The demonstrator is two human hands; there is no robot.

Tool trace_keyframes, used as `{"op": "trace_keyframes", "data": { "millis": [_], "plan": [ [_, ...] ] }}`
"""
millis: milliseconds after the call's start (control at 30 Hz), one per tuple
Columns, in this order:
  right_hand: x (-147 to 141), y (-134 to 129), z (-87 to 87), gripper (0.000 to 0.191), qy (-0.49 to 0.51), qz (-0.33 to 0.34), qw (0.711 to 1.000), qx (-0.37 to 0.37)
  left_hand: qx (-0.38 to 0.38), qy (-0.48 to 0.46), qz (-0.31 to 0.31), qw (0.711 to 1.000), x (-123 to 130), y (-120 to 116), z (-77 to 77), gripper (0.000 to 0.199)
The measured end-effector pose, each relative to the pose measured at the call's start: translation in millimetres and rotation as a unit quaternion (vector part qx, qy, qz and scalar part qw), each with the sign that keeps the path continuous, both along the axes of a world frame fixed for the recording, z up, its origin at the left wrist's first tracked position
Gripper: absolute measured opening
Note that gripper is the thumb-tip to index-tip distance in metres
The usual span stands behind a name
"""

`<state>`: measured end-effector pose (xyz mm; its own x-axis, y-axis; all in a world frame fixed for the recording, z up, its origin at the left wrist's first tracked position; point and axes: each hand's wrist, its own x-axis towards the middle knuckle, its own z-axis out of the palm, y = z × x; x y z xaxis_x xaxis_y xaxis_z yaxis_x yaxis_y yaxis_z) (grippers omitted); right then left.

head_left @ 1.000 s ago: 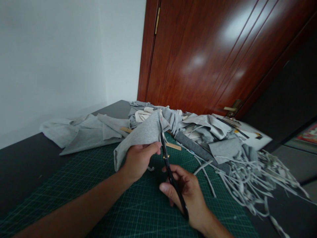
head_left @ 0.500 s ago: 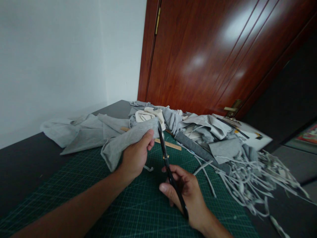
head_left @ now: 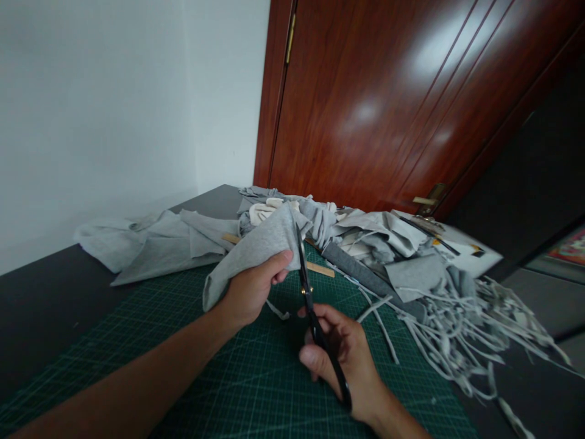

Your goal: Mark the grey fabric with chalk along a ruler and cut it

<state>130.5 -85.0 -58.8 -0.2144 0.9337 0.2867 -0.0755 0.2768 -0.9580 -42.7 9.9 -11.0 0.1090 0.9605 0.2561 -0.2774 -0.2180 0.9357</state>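
My left hand (head_left: 249, 289) is closed on a light grey piece of fabric (head_left: 258, 244), the thumb on top near its right edge. In my right hand (head_left: 342, 353) is a pair of black scissors (head_left: 307, 299), fingers in the handles and blades pointing away from me. The blades lie along the fabric's right edge, and a flap of cloth shows just beyond their tips. Below my left hand a thin grey strip (head_left: 278, 312) hangs or lies over the green cutting mat (head_left: 256, 384); I cannot tell which.
A wooden ruler (head_left: 321, 269) lies partly hidden behind the fabric. More grey cloth (head_left: 159, 253) spreads at the left. On the right are a dark grey fabric roll (head_left: 361, 277), heaped cloth and many cut strips (head_left: 452, 347). A wall and a brown door (head_left: 365, 110) stand behind.
My left hand and the fabric have shifted a little right and the cloth has risen. The fabric's edge now extends past the scissor blades. My right hand has barely moved.
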Motion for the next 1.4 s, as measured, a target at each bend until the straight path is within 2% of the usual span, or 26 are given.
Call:
{"op": "trace_keyframes", "data": {
  "millis": [233,367,600,867,1200,1400],
  "plan": [
    [1.6,-0.1,-1.9,0.056,-0.008,0.000,1.000,0.003,-0.053,0.025,-0.004,0.998,0.6,3.3,-8.5,0.043],
    [1.1,0.4,-1.5,0.057,-0.014,-0.001,1.000,-0.003,-0.086,0.039,-0.009,0.996,0.6,1.4,-7.3,0.040],
    [3.1,2.0,-2.7,0.058,-0.011,-0.001,1.000,-0.002,-0.078,0.049,-0.027,0.995,2.7,-3.3,-4.3,0.034],
    [2.4,0.2,0.3,0.059,-0.016,0.004,1.000,-0.007,-0.091,0.078,-0.061,0.991,-1.7,-6.7,-9.2,0.040],
    [1.7,1.2,-0.3,0.058,-0.003,0.005,1.000,-0.003,-0.076,0.107,0.019,0.991,-3.8,-2.7,-16.1,0.038],
    [3.9,1.2,-1.3,0.059,-0.001,0.032,0.999,-0.004,-0.076,0.108,0.031,0.991,-4.6,0.1,-21.2,0.039]
  ]
}}
